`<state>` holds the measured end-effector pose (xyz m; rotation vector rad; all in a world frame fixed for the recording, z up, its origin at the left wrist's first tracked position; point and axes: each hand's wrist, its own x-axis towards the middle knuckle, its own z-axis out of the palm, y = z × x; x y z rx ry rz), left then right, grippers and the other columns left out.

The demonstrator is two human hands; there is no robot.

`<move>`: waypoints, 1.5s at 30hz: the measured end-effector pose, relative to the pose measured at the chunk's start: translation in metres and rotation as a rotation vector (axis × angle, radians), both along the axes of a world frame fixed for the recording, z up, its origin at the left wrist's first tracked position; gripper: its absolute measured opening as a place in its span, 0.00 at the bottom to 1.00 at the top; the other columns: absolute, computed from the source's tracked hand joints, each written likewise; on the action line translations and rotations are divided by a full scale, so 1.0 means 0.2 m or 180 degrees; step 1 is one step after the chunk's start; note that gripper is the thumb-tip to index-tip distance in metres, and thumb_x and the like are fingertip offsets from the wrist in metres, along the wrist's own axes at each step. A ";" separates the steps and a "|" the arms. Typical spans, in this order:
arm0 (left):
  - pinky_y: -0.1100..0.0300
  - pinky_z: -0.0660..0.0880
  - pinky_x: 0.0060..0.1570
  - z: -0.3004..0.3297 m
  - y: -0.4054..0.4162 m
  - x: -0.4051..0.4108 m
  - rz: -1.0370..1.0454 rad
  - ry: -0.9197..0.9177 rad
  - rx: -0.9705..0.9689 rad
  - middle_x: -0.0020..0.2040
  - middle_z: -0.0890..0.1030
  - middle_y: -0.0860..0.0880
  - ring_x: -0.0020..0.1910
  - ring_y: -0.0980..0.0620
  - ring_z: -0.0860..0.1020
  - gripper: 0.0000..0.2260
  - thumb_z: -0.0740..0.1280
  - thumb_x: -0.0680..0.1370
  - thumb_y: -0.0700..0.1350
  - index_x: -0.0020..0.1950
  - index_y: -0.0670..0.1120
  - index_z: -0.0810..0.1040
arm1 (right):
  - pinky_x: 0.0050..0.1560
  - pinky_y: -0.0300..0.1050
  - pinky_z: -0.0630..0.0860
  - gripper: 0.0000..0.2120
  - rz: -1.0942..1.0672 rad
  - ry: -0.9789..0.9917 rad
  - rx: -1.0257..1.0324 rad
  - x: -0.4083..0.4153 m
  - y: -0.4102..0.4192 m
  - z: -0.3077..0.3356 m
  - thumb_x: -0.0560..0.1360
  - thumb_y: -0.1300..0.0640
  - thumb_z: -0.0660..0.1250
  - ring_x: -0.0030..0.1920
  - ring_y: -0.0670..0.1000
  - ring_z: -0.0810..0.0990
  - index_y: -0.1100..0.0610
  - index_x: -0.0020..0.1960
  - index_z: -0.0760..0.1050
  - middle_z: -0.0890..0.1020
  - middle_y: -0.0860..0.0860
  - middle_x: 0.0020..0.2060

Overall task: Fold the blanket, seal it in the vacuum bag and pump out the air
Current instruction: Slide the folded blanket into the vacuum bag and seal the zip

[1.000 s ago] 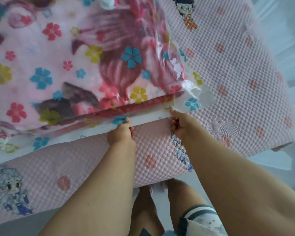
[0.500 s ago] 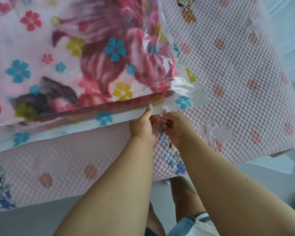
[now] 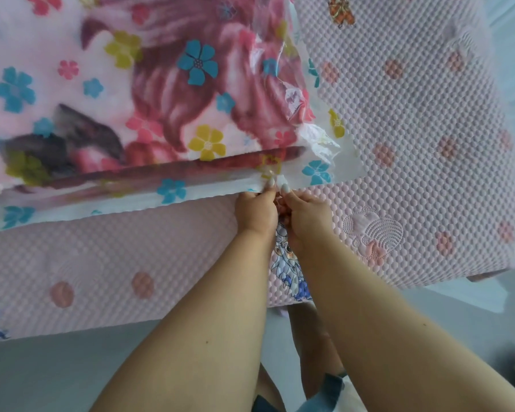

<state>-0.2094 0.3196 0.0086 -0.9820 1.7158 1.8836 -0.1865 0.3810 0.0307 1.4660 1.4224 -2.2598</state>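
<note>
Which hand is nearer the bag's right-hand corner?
Right. The right hand pinches the vacuum bag edge on the side toward that corner; the left hand pinches just beside it, farther away.

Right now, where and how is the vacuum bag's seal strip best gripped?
Pinch the flat seal strip along the bag's near edge, coming from the bed's front side. It lies thin and clear of the bulging blanket, so thumb-and-finger pinches fit, as the left hand and right hand show.
</note>
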 end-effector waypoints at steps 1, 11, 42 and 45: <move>0.47 0.78 0.44 -0.01 0.00 0.00 0.0069 -0.0014 0.0063 0.35 0.81 0.43 0.38 0.44 0.80 0.12 0.70 0.76 0.44 0.32 0.44 0.79 | 0.22 0.36 0.68 0.12 -0.0110 0.0002 -0.0045 -0.02 -0.01 0.00 0.75 0.64 0.68 0.21 0.45 0.71 0.63 0.33 0.73 0.74 0.54 0.25; 0.49 0.78 0.38 0.00 0.00 0.04 0.0270 0.0028 0.0506 0.37 0.81 0.40 0.35 0.44 0.79 0.10 0.68 0.78 0.45 0.41 0.40 0.79 | 0.22 0.38 0.68 0.19 0.0550 -0.0115 0.0205 -0.04 0.06 0.01 0.73 0.53 0.71 0.21 0.49 0.74 0.60 0.27 0.74 0.77 0.54 0.23; 0.63 0.77 0.35 0.12 -0.30 -0.06 0.1595 -0.0641 0.0693 0.36 0.80 0.49 0.31 0.55 0.76 0.04 0.72 0.75 0.42 0.45 0.43 0.79 | 0.33 0.43 0.79 0.08 -0.0734 -0.0171 -0.0436 -0.14 0.09 0.03 0.75 0.60 0.69 0.35 0.49 0.81 0.62 0.53 0.75 0.81 0.54 0.38; 0.64 0.76 0.36 0.10 -0.32 -0.05 0.1674 -0.0657 0.0625 0.37 0.80 0.48 0.33 0.55 0.77 0.04 0.71 0.76 0.41 0.43 0.42 0.78 | 0.30 0.41 0.78 0.06 -0.0803 -0.0414 -0.0368 -0.15 0.11 0.01 0.73 0.65 0.70 0.36 0.49 0.79 0.61 0.48 0.75 0.79 0.53 0.40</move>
